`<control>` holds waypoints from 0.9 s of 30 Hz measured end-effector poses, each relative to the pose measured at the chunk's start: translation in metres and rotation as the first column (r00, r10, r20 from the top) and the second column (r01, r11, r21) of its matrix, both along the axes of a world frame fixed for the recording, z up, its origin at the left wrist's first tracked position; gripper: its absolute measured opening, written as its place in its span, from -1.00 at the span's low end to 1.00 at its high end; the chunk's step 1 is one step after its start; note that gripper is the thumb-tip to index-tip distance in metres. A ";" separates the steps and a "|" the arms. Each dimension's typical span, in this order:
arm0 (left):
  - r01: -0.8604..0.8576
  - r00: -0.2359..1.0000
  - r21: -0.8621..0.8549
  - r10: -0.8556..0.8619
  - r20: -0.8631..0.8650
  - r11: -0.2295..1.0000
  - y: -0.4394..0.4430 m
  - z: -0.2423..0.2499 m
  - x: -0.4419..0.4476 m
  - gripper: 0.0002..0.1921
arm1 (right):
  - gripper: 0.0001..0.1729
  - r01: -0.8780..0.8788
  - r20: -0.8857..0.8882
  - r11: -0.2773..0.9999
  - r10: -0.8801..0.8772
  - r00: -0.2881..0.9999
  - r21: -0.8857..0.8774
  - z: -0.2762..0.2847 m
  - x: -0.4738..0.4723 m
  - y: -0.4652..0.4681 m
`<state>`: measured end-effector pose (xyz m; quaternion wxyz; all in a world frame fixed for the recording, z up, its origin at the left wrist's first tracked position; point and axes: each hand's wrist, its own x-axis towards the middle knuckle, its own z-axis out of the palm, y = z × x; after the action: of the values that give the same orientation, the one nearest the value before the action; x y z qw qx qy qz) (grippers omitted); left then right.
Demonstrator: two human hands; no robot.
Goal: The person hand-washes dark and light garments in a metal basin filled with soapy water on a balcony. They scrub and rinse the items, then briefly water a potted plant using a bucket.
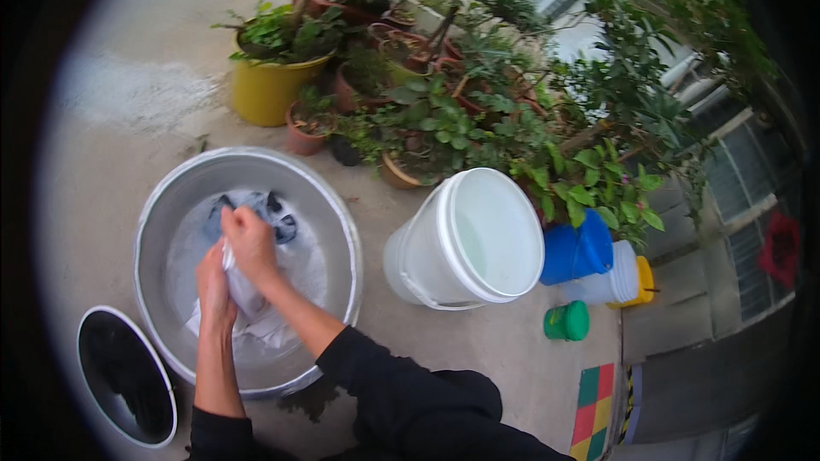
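Note:
A wide metal basin (pixel 157 250) stands on the concrete floor before me, with sudsy water in its bottom. Above the water, inside the rim, both my hands grip one white cloth (pixel 245 291). My left hand (pixel 213 282) holds it from below and to the left. My right hand (pixel 250 240) is closed around its upper part, close against the left. The cloth's lower end hangs down to more white fabric (pixel 272 330) in the basin. Beyond my hands, a dark-and-blue piece of fabric (pixel 285 228) lies in the water, partly hidden by my right hand.
Right of the basin stands a large white bucket (pixel 416 262) holding water. A black basin with a white rim (pixel 125 378) sits at lower left. Farther right are a blue bucket (pixel 580 250) and a green pail (pixel 567 321). Potted plants (pixel 282 86) crowd the far side.

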<state>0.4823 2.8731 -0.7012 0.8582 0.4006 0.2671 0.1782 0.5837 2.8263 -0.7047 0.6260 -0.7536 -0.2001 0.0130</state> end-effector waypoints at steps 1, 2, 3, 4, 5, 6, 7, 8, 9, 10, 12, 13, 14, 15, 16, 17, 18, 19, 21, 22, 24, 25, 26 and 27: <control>-0.058 0.997 0.077 0.054 0.058 0.995 0.005 0.009 0.000 -0.66 | -0.58 -0.117 -0.070 0.993 0.116 0.991 0.002 0.008 0.000 0.001; -0.085 0.995 0.102 0.079 0.062 0.991 0.007 0.017 -0.001 -0.63 | -0.54 -0.110 -0.132 0.994 0.112 0.985 0.024 0.017 0.002 0.000; -0.105 0.988 0.158 0.085 0.128 0.982 0.010 0.025 -0.003 -0.61 | -0.49 -0.205 -0.239 0.976 0.215 0.947 0.068 0.024 0.003 -0.003; -0.038 0.999 0.317 0.036 0.014 0.948 0.016 0.032 -0.006 -0.63 | -0.42 -0.275 -0.245 0.934 0.329 0.912 0.230 0.027 0.006 -0.006; 0.104 0.992 0.442 -0.063 -0.107 0.891 0.021 0.038 -0.009 -0.65 | -0.40 -0.342 -0.330 0.909 0.407 0.851 0.239 0.026 0.009 -0.016; 0.136 0.982 0.430 -0.065 -0.175 0.893 0.029 0.043 -0.014 -0.68 | -0.45 -0.390 -0.278 0.848 0.496 0.823 0.358 0.021 0.014 -0.019; 0.154 0.961 0.403 -0.043 -0.272 0.902 0.038 0.047 -0.017 -0.71 | -0.48 -0.419 -0.348 0.706 0.671 0.655 0.571 0.011 0.018 -0.029; 0.066 0.988 0.349 -0.011 -0.156 0.935 0.044 0.047 -0.019 -0.78 | -0.51 -0.442 -0.378 0.648 0.741 0.555 0.621 -0.005 0.018 -0.042; 0.051 0.997 0.332 -0.030 -0.067 0.942 0.053 0.046 -0.024 -0.79 | -0.54 -0.545 -0.417 0.741 0.671 0.612 0.392 -0.023 0.013 -0.050; 0.025 1.000 0.303 -0.023 -0.011 0.953 0.060 0.043 -0.026 -0.80 | -0.57 -0.596 -0.377 0.780 0.619 0.689 0.191 -0.035 0.008 -0.057; 0.025 0.992 0.248 -0.056 0.117 0.968 0.074 0.035 -0.034 -0.82 | -0.64 -0.529 -0.352 0.848 0.503 0.789 0.025 -0.049 -0.002 -0.062; 0.008 0.996 0.172 -0.022 0.085 0.985 0.078 0.028 -0.038 -0.79 | -0.67 -0.455 -0.385 0.889 0.436 0.813 0.046 -0.050 -0.010 -0.060; 0.000 0.993 0.095 -0.011 0.119 0.996 0.080 0.022 -0.041 -0.77 | -0.69 -0.311 -0.439 0.950 0.285 0.852 0.012 -0.047 -0.019 -0.057; 0.043 0.981 0.023 -0.047 0.186 0.999 0.079 0.015 -0.042 -0.74 | -0.68 -0.215 -0.319 0.976 0.212 0.924 0.027 -0.038 -0.024 -0.051; 0.108 0.976 -0.069 -0.092 0.197 0.992 0.077 0.008 -0.043 -0.64 | -0.68 -0.274 -0.337 0.958 0.284 0.898 0.081 -0.029 -0.033 -0.045; 0.147 0.972 -0.210 -0.102 0.214 0.967 0.068 0.001 -0.043 -0.62 | -0.69 -0.181 -0.303 0.970 0.222 0.927 0.160 -0.019 -0.037 -0.038; 0.155 0.973 -0.200 -0.115 0.201 0.967 0.059 -0.006 -0.038 -0.62 | -0.71 -0.271 -0.107 0.954 0.286 0.952 0.130 -0.012 -0.046 -0.027; 0.139 0.981 -0.192 -0.108 0.163 0.972 0.046 -0.013 -0.032 -0.61 | -0.72 -0.358 0.123 0.930 0.347 0.930 0.083 -0.005 -0.046 -0.021; 0.016 0.996 -0.080 -0.008 0.094 0.997 0.015 -0.023 -0.022 -0.63 | -0.70 -0.185 0.038 0.983 0.185 0.982 0.009 0.004 -0.038 -0.014; -0.062 0.998 -0.035 0.061 -0.022 0.997 0.005 -0.026 -0.022 -0.64 | -0.69 -0.132 0.001 0.990 0.132 0.991 -0.047 0.007 -0.033 -0.016; -0.029 0.999 0.008 0.029 -0.030 1.000 0.002 -0.027 -0.021 -0.69 | -0.61 0.035 0.004 0.969 -0.035 0.999 -0.244 0.013 -0.030 -0.014; 0.057 0.998 -0.011 -0.057 -0.015 0.998 0.007 -0.026 -0.018 -0.71 | -0.61 -0.017 -0.028 0.983 0.012 1.000 -0.181 0.016 -0.034 -0.009; 0.019 0.993 -0.051 -0.013 0.120 0.999 0.012 -0.025 -0.022 -0.75 | -0.61 -0.043 -0.057 0.990 0.035 0.998 -0.138 0.018 -0.039 -0.008; -0.063 0.993 -0.056 0.068 0.097 0.996 0.022 -0.023 -0.022 -0.75 | -0.60 -0.051 -0.122 0.990 0.034 0.992 -0.135 0.020 -0.052 -0.003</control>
<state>0.4606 2.8947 -0.7242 0.8744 0.3593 0.2418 0.2188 0.5316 2.8235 -0.6850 0.5831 -0.7883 -0.1769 0.0853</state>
